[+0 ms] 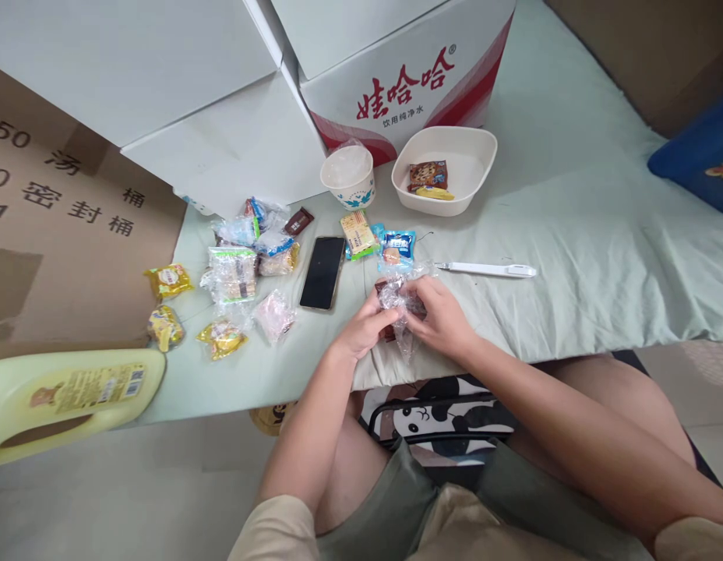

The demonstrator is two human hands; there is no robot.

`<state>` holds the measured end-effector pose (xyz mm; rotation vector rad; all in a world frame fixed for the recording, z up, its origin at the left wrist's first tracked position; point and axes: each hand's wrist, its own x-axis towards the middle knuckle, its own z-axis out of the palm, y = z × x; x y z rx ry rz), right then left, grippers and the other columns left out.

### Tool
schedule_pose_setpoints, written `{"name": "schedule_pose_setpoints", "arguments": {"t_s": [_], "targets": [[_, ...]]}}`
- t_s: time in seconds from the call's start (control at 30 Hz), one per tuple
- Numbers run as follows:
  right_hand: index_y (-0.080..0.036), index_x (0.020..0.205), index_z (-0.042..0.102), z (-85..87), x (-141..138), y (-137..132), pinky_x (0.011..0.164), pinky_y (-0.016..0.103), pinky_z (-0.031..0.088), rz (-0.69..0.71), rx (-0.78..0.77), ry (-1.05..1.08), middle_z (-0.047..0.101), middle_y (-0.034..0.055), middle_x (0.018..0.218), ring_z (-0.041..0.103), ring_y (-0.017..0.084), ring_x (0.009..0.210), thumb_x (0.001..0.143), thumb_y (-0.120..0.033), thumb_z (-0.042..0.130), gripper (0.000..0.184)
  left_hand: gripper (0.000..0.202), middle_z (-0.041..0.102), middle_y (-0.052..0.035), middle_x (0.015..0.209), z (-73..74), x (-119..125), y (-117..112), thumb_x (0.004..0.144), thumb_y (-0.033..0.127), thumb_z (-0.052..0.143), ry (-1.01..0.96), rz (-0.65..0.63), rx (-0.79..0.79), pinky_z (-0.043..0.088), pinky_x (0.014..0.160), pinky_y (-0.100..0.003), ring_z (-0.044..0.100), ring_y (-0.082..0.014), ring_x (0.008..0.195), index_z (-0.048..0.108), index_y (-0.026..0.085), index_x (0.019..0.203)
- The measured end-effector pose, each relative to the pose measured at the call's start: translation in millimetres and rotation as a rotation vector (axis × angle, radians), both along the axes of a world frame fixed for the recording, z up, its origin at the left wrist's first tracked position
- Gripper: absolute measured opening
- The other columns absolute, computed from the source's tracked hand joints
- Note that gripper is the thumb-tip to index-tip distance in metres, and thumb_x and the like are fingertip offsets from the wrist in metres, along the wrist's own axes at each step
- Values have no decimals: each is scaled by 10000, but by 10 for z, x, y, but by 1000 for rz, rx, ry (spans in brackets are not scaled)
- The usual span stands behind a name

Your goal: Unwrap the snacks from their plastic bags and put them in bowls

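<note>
My left hand (368,326) and my right hand (439,313) are together near the front edge of the cloth-covered surface. Crumpled clear plastic wrap (404,344) is pinched between the fingers of both. Bits of a brown snack packet (389,333) show at the left hand, partly hidden by fingers and wrap. Just beyond lie a blue snack packet (399,246) and a yellow-green biscuit packet (359,235). A white utility knife (488,269) rests to the right of my hands, and a black phone (322,273) lies on the left.
A white bowl (475,167) holds a brown and a yellow packet. Beside it stands a paper cup (348,189) with clear plastic inside. Several wrapped snacks (231,273) are heaped at left, near a yellow jug (75,397). White cartons (408,93) line the back.
</note>
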<state>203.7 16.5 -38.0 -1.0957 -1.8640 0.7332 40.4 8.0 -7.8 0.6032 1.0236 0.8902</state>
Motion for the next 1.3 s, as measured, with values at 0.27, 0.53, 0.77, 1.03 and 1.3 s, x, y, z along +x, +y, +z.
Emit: {"name": "schedule_pose_setpoints", "arguments": {"t_s": [0.27, 0.53, 0.77, 1.03, 1.3], "targets": [[-229, 976, 563, 17, -1, 0, 724, 338, 449, 9, -2, 21, 633, 59, 912, 573, 222, 828, 854, -212, 554, 124, 478, 722, -9, 1002, -5, 13, 14, 677, 188, 807, 10, 14, 11, 449, 968, -338, 647, -204, 997, 683, 232, 1137], [-222, 968, 552, 34, -6, -17, 735, 345, 452, 4, 3, 7, 642, 61, 913, 581, 226, 845, 841, -180, 548, 134, 383, 707, 5, 854, 0, 48, 48, 658, 186, 704, -3, 38, -41, 481, 746, -286, 637, -164, 768, 691, 201, 1041], [-218, 985, 556, 9, -8, -10, 735, 347, 456, 19, 21, 14, 636, 63, 919, 581, 226, 856, 845, -176, 548, 147, 381, 690, 22, 776, 9, 67, 56, 608, 163, 716, 20, 67, -53, 460, 676, -256, 624, -145, 723, 686, 189, 987], [-222, 1049, 576, 14, -21, -39, 746, 356, 488, -7, -4, 0, 586, 75, 998, 582, 215, 870, 848, -168, 557, 208, 453, 679, 22, 799, 5, 66, 57, 612, 187, 706, 39, 76, -35, 454, 681, -268, 602, -142, 707, 655, 184, 1062], [-216, 1037, 565, 11, -9, -35, 738, 353, 493, 21, -14, -6, 598, 76, 1008, 595, 219, 882, 845, -163, 543, 201, 403, 660, 19, 798, 7, 60, 54, 623, 169, 703, 29, 72, -43, 436, 689, -275, 588, -138, 713, 661, 182, 1024]]}}
